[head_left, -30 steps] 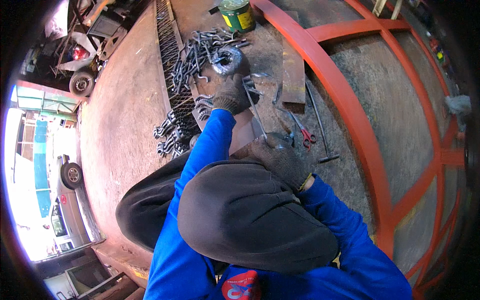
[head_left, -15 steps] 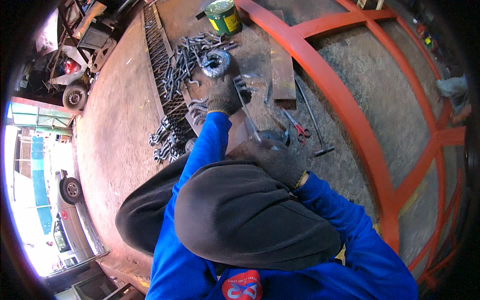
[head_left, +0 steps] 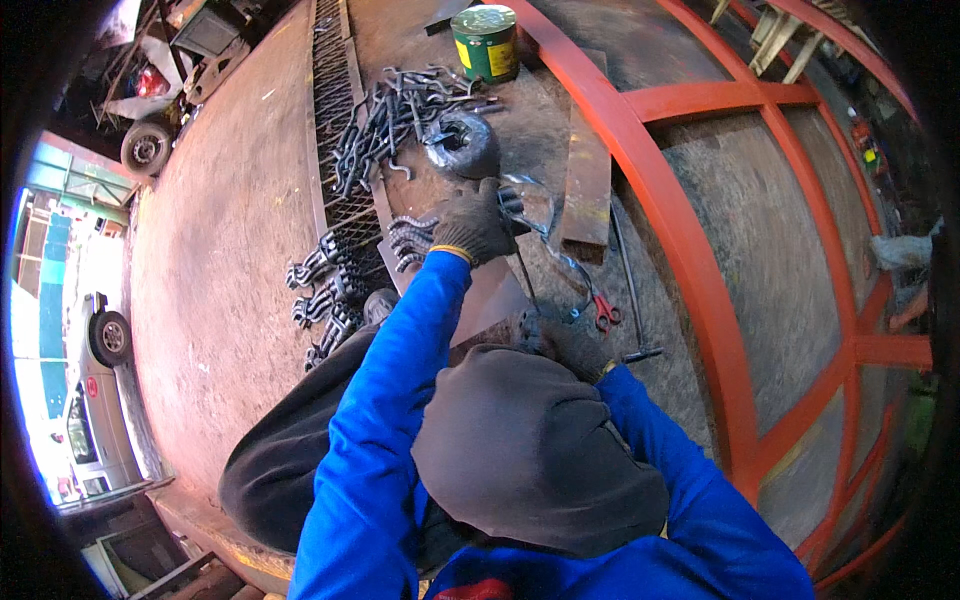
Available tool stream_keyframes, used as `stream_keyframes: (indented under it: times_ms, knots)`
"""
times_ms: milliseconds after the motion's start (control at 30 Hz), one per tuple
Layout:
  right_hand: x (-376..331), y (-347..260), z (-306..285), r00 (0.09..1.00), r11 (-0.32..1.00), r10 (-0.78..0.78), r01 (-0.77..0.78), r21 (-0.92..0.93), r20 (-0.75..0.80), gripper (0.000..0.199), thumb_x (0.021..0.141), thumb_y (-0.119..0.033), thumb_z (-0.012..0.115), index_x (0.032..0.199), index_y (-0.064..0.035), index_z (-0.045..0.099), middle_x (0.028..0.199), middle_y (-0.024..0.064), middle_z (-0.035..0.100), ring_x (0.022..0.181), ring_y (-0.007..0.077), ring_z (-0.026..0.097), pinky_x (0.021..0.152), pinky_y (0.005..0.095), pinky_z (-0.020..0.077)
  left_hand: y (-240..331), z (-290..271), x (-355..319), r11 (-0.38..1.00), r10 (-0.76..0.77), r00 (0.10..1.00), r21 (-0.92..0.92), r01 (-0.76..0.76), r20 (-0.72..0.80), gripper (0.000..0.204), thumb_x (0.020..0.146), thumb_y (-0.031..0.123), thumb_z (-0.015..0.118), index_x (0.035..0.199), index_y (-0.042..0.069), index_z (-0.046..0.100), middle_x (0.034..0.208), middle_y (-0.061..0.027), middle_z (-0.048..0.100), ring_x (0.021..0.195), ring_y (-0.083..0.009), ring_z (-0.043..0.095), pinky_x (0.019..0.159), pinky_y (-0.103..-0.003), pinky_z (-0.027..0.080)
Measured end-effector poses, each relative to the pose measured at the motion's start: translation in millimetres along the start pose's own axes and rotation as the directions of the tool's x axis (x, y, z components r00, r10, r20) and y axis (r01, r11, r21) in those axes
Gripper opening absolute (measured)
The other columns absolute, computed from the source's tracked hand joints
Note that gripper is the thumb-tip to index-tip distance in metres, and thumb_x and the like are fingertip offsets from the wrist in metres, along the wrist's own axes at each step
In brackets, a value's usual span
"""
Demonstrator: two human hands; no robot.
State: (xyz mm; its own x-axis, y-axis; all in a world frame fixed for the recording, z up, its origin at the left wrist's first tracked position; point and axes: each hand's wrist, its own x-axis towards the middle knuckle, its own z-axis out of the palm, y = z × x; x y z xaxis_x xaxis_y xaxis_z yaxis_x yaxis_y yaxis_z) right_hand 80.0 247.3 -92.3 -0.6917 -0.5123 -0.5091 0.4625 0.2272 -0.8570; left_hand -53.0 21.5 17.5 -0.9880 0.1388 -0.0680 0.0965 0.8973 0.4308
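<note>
My left hand (head_left: pixel 476 222), in a dark knitted glove with a yellow cuff, is closed around a small bunch of dark bent metal rods (head_left: pixel 512 206). My right hand (head_left: pixel 568 348), gloved the same way, is closed near my raised knee. A thin dark strand (head_left: pixel 526 282) runs between the two hands, its lower end at the right fingers. Beside them a shiny, loosely twisted strip (head_left: pixel 568 262) lies on the floor. Left of my left hand rests a row of ribbed bent rods (head_left: pixel 410 242) on a flat metal sheet (head_left: pixel 490 300).
Beyond the hands lie a silvery wrapped roll (head_left: pixel 462 145), a heap of bent rods (head_left: pixel 385 120) and a green-yellow can (head_left: pixel 486 45). Red-handled scissors (head_left: pixel 606 313), a T-shaped bar (head_left: pixel 628 280) and a flat steel bar (head_left: pixel 588 190) lie rightward, before a large orange-red frame (head_left: pixel 690 290). Bundled rods (head_left: pixel 330 290) lie left.
My head view has shifted. The right hand has moved down and back behind the knee, and the pale strip between the hands now lies to their right. The left hand keeps its hold.
</note>
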Motion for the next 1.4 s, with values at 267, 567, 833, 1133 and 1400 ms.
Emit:
stream_keyframes:
  times_ms: [267, 567, 833, 1133, 1400]
  knots:
    - [57, 10, -27, 0.89, 0.433, -0.369, 0.421, -0.797, 0.269, 0.032, 0.093, -0.026, 0.054, 0.114, -0.0039, 0.063, 0.103, 0.0246, 0.067, 0.097, 0.0418, 0.064, 0.087, 0.0493, 0.0493, -24, -3, 5, 0.99, 0.113, 0.989, -0.094, -0.104, 0.097, 0.116, 0.046, 0.049, 0.091, 0.141, 0.005, 0.039, 0.128, -0.0296, 0.053, 0.118, -0.046, 0.053, 0.101, -0.052, 0.044]
    - [137, -13, -34, 0.962, 0.726, -0.036, 0.212, -0.654, 0.272, 0.047, 0.096, -0.03, 0.053, 0.135, -0.0044, 0.053, 0.132, 0.0217, 0.058, 0.121, 0.036, 0.055, 0.104, 0.043, 0.0417, -15, 4, -21, 1.0, 0.004, 0.994, -0.012, -0.006, -0.105, 0.096, 0.064, 0.05, 0.082, 0.144, 0.014, 0.043, 0.132, -0.0221, 0.055, 0.115, -0.0448, 0.054, 0.098, -0.053, 0.045]
    - [219, -64, -85, 0.882, 0.547, -0.319, 0.47, -0.693, 0.346, 0.036, 0.09, -0.028, 0.056, 0.122, -0.012, 0.064, 0.123, 0.0182, 0.064, 0.114, 0.0371, 0.06, 0.102, 0.0437, 0.0436, -17, 17, -17, 0.953, 0.299, 0.932, 0.107, -0.282, -0.203, 0.058, 0.077, 0.041, 0.073, 0.132, 0.037, 0.059, 0.148, -0.0054, 0.047, 0.119, -0.0379, 0.054, 0.099, -0.052, 0.044]
    - [226, -112, -105, 0.715, 0.314, -0.295, 0.699, -0.643, 0.633, 0.045, 0.09, -0.02, 0.058, 0.134, -0.0276, 0.055, 0.111, 0.0173, 0.068, 0.096, 0.0365, 0.064, 0.089, 0.0449, 0.0484, -25, 22, -15, 0.949, 0.304, 0.93, -0.023, -0.315, -0.206, 0.044, 0.08, 0.037, 0.072, 0.123, 0.037, 0.067, 0.149, 0.0015, 0.049, 0.126, -0.0379, 0.05, 0.103, -0.049, 0.043]
    - [220, -22, -101, 0.806, 0.477, -0.37, 0.592, -0.65, 0.463, 0.058, 0.098, -0.021, 0.051, 0.152, -0.0315, 0.034, 0.116, 0.0235, 0.065, 0.099, 0.037, 0.065, 0.089, 0.0461, 0.0491, -22, 11, -3, 0.946, 0.265, 0.964, -0.186, -0.264, -0.022, 0.046, 0.079, 0.037, 0.074, 0.123, 0.026, 0.068, 0.15, -0.0034, 0.047, 0.131, -0.0397, 0.046, 0.108, -0.049, 0.041]
